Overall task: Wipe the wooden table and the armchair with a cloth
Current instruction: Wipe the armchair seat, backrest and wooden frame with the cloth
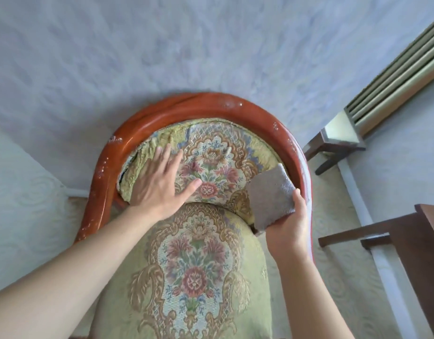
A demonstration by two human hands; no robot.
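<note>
The armchair (235, 104) fills the middle of the view, with a curved red-brown wooden frame and green floral upholstery on its back and seat. My left hand (159, 182) lies flat with straight fingers on the left part of the upholstered backrest. My right hand (288, 228) grips a folded grey cloth (269, 194) by its lower edge, and the cloth sits against the right side of the backrest, just inside the wooden rim. At the right edge stands the dark wooden table (429, 231); only one corner and its lower rails show.
The chair stands against a pale patterned wall (211, 45). A ribbed radiator (394, 77) hangs on the wall at upper right, with a white pipe (372, 228) running down along the wall. A dark wooden stand (333, 148) sits behind the chair's right side.
</note>
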